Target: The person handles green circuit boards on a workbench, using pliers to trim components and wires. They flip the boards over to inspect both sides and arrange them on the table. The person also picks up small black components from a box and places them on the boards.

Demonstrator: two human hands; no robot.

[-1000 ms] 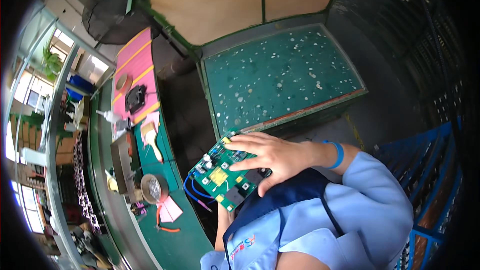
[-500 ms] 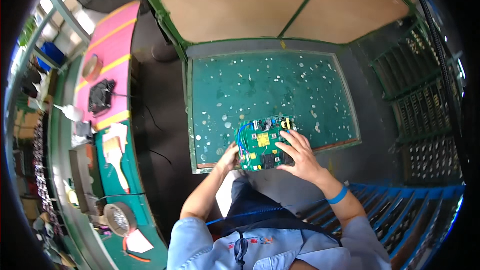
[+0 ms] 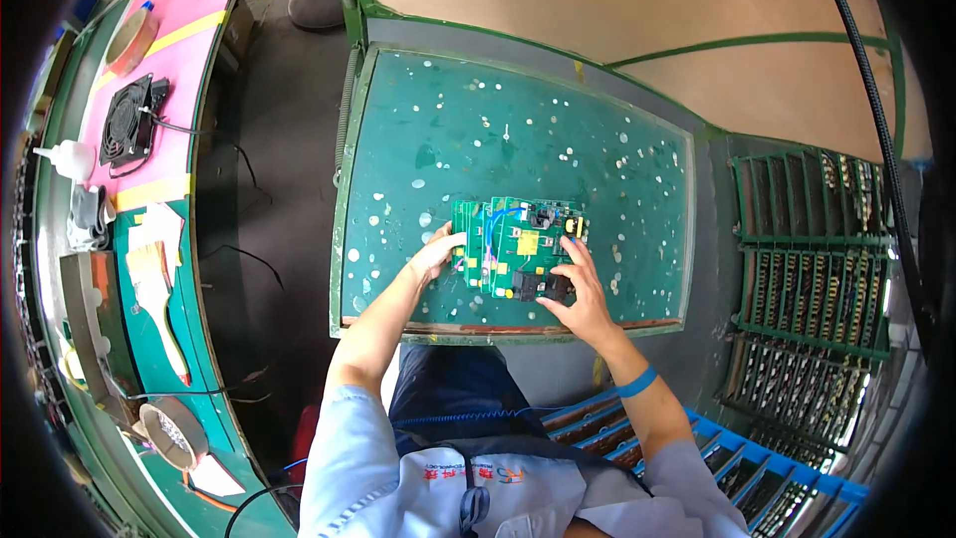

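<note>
Between my two hands is a stack of several green circuit boards, fanned out so that their left edges show one beyond another. The top board carries a yellow-wrapped part, black blocks and blue wires. My left hand grips the stack at its left edge, thumb on the boards and its other fingers partly hidden. At the right edge my right hand, with a blue band on its wrist, holds the boards with spread, curved fingers. The stack is over the front half of a green tabletop dotted with pale spots.
On the left bench are a black fan, a white squeeze bottle, a brush and a round container. Racks filled with boards stand at the right, and a blue slotted rack is close by my right arm.
Both hands have carried the boards from the table's front edge farther in over the tabletop. More boards now show fanned at the left side. The view has turned to the right.
</note>
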